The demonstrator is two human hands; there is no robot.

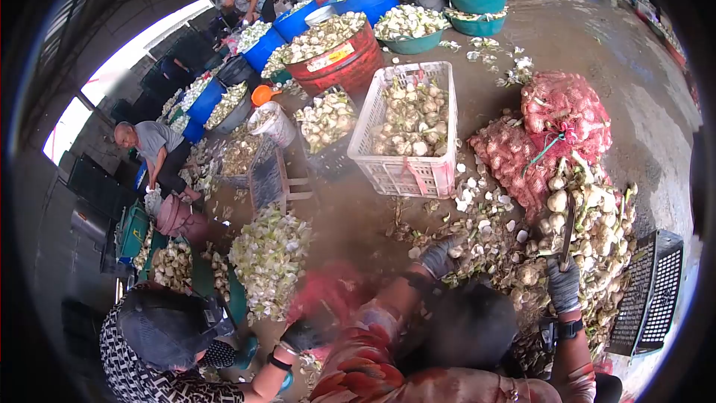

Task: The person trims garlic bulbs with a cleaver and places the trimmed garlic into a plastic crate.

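Observation:
My right hand (564,283), in a grey glove, is closed around the handle of a knife (570,227). Its long narrow blade points up, over a heap of garlic bulbs (597,216) with stalks. My left hand (438,257), also gloved, is just above the ground, beside scattered garlic trimmings (477,250). Its fingers are blurred, and I cannot tell whether they hold anything. Beyond the heap, a red mesh sack (570,108) full of garlic rests against another filled mesh sack (507,157).
A white plastic crate (406,172) of garlic stands ahead, and a black crate (649,295) lies at right. A co-worker in a dark cap (168,328) sits close at left, by a pile of pale peelings (272,254). Filled tubs, including a red drum (339,63), stand farther back.

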